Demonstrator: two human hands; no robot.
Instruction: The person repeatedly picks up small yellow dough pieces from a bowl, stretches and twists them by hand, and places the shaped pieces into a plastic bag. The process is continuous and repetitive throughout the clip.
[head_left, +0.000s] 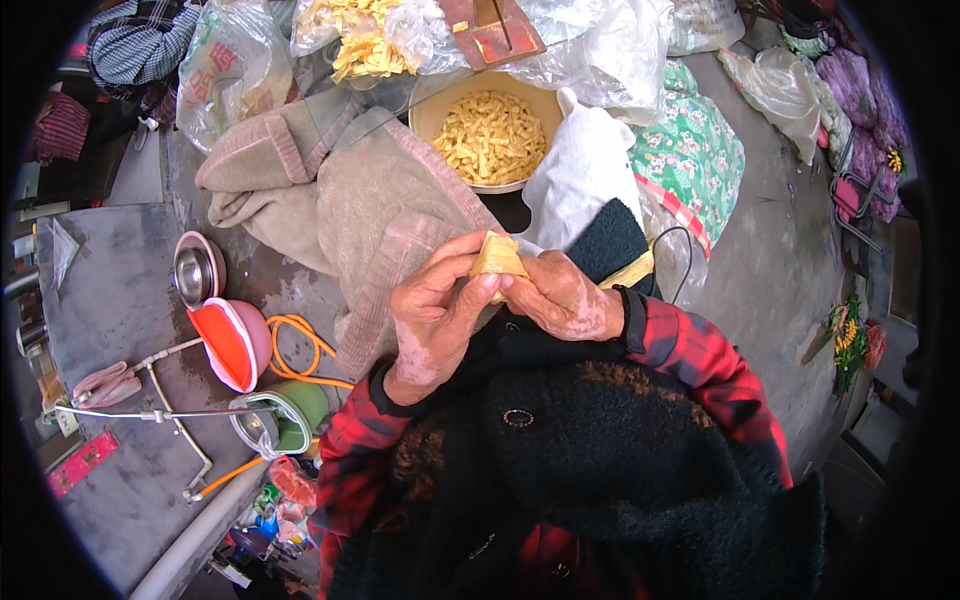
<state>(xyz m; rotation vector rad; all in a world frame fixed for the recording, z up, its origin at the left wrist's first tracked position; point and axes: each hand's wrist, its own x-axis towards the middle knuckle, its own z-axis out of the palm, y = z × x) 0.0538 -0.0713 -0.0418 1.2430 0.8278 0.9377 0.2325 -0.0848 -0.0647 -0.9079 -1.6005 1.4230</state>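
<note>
Between the fingertips of both hands is a small yellow folded sheet of food (499, 257), held just above my lap. My left hand (442, 307) grips its left side, with the thumb on the near face. On the other side my right hand (566, 296) pinches its right and lower edge. Beyond the hands, a round bowl (551, 86) holds a heap of short yellow rolled or knotted pieces (491, 139). A pane of glass partly overlaps the bowl's left side. A longer yellow sheet (630, 270) lies beside my right wrist on dark cloth.
A beige blanket (367, 187) spreads left of the bowl, and a white cloth (585, 161) lies to its right. Yellow scraps (367, 52) sit in plastic at the top, near a red-brown board (491, 45). At left are a pink basin (259, 341), green bucket (304, 405) and orange hose (304, 322).
</note>
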